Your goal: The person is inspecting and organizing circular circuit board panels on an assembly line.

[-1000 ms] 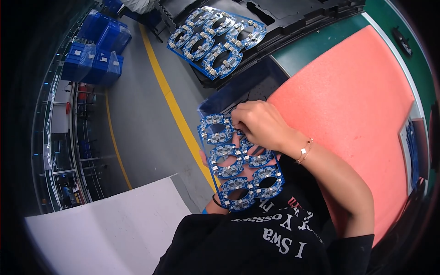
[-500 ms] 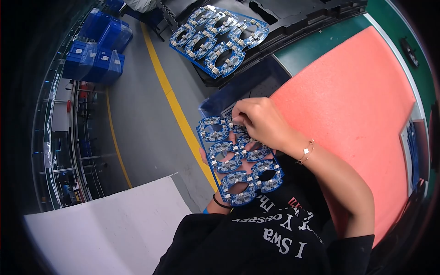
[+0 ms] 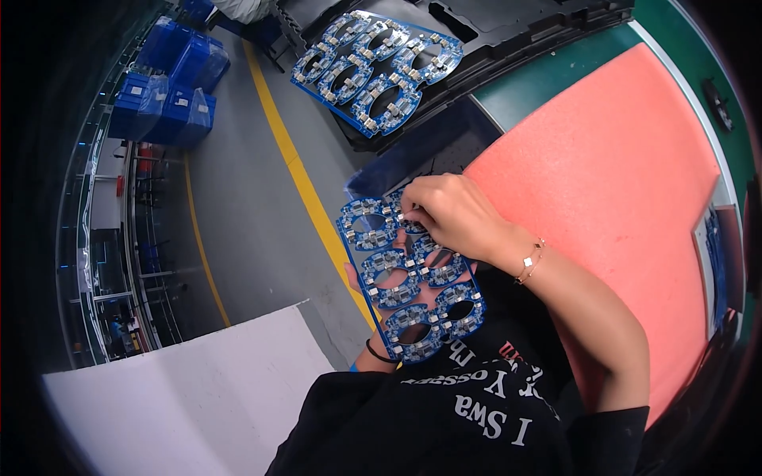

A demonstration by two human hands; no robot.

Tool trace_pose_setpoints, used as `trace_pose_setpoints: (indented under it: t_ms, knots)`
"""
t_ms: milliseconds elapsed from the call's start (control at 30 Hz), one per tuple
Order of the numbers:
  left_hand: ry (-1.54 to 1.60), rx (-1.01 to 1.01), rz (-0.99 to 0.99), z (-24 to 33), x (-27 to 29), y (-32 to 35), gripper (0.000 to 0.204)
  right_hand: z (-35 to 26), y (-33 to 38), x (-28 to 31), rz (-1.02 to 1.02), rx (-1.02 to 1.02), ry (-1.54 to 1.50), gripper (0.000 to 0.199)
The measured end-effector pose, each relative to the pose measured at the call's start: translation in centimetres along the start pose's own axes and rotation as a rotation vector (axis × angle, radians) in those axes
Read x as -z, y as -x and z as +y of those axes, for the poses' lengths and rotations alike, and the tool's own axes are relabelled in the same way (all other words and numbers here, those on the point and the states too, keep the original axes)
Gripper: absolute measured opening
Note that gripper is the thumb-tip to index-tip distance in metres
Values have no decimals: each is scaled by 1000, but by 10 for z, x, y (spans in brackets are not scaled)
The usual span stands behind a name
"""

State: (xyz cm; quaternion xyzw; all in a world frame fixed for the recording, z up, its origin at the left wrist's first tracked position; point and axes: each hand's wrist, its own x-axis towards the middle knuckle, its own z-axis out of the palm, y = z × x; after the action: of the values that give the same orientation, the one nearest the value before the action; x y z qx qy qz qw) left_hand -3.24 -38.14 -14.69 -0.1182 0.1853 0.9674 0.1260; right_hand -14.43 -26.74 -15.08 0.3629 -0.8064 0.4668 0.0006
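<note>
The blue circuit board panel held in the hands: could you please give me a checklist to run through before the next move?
1. Panel supported from below: the left hand is under the blue circuit board panel, fingers showing through its holes. Ok.
2. Right hand placed: its fingers press on the panel's upper rings. Ok.
3. Panel clear of the pink mat: held beside it; contact cannot tell.
4. Second blue panel out of the way on the black tray. Ok.
5. Small parts all seated on the rings: too small. Cannot tell.
</note>
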Motion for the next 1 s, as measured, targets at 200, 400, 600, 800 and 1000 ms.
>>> trace_pose_setpoints:
  t_ms: [200,400,600,800,1000]
  knots:
    - [-91,25,-13,-3,-3,0,92,-1,-1,-1,-4,54,-3,7]
    - [-107,24,11,-5,-10,2,94,-3,-7,1,92,-86,-365,8]
    - [-92,8,33,2,-14,-3,96,4,-9,11,252,-152,-211,15]
    - [-82,-13,60,8,-17,1,98,11,-4,7,27,-32,-7,15]
    - [-71,-34,79,7,-20,1,100,13,-6,5,-11,-72,42,9]
